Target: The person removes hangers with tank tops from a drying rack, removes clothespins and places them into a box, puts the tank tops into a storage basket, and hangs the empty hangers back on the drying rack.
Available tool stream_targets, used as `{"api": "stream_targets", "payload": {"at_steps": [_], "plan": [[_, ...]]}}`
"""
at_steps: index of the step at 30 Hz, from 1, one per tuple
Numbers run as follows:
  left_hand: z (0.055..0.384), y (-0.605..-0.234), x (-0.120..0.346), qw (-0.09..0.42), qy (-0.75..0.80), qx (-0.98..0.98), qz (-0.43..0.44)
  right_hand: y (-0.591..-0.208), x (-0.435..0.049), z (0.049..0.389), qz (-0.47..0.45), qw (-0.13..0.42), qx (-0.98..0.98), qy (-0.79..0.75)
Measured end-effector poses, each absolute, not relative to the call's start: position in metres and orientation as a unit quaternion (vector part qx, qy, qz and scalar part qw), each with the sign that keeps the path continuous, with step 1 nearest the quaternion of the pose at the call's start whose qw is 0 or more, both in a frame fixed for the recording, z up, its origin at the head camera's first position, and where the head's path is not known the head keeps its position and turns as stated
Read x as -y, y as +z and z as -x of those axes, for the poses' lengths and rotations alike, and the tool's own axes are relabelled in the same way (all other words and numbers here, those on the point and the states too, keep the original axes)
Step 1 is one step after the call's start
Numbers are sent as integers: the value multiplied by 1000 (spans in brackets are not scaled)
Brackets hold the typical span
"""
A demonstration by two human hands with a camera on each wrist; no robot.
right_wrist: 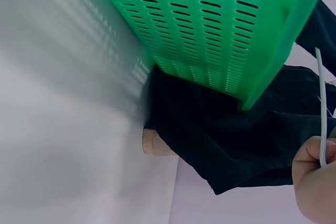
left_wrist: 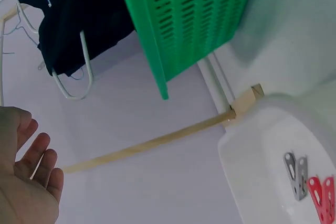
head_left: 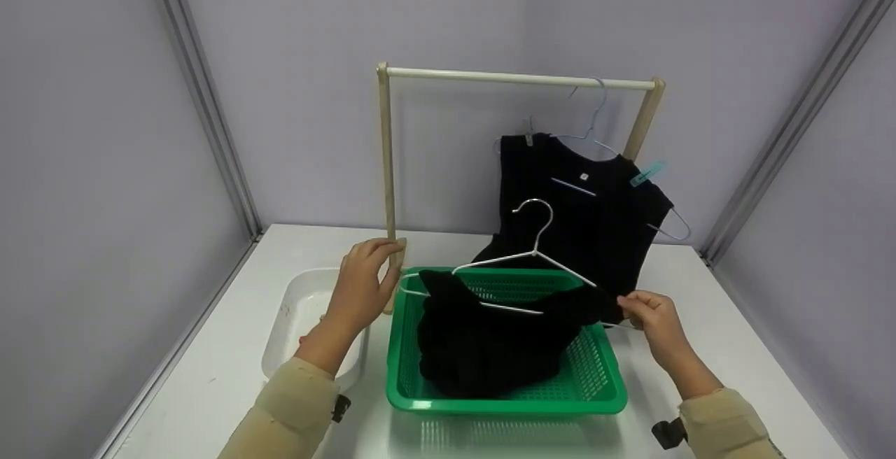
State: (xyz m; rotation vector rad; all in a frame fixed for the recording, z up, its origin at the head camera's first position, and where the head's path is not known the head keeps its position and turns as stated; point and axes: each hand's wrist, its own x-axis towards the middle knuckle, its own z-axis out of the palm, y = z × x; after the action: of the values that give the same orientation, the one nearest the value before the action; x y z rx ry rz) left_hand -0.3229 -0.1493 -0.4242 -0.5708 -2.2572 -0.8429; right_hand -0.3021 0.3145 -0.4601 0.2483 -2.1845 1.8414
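Observation:
A white hanger [head_left: 535,254] stands hook up over the green basket [head_left: 504,406], threaded through a black garment [head_left: 497,354] bunched inside it. At the hanger's right end, my right hand [head_left: 658,322] pinches the white wire, which the right wrist view shows between thumb and fingers. My left hand [head_left: 360,284] is raised beside the basket's left rim, near the hanger's left end. Its fingers [left_wrist: 39,153] are loosely bent and hold nothing. Black cloth hides part of the hanger.
Behind the basket, a black sleeveless top [head_left: 546,172] hangs by a pale blue hanger [head_left: 595,113] from a rack [head_left: 490,77]. A teal clip [head_left: 647,173] and a clear clip [head_left: 530,138] grip its shoulders. Grey [left_wrist: 297,176] and red clothespins [left_wrist: 321,198] lie in a white tray [head_left: 276,326] at left.

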Motion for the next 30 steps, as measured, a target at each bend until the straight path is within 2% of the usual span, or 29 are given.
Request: {"api": "stream_targets", "payload": {"at_steps": [12, 19, 22, 25, 30], "plan": [[324, -432, 119, 301, -373, 843, 244, -461, -313, 302, -93, 142, 753, 636], [322, -438, 108, 215, -369, 868, 254, -462, -313, 302, -88, 145, 744, 646], [322, -441, 106, 194, -360, 874, 261, -463, -313, 302, -84, 145, 743, 647], [323, -443, 105, 204, -348, 876, 263, -463, -313, 302, -80, 145, 745, 647], [323, -446, 101, 248, -348, 863, 268, -465, -313, 301, -82, 147, 742, 649]]}}
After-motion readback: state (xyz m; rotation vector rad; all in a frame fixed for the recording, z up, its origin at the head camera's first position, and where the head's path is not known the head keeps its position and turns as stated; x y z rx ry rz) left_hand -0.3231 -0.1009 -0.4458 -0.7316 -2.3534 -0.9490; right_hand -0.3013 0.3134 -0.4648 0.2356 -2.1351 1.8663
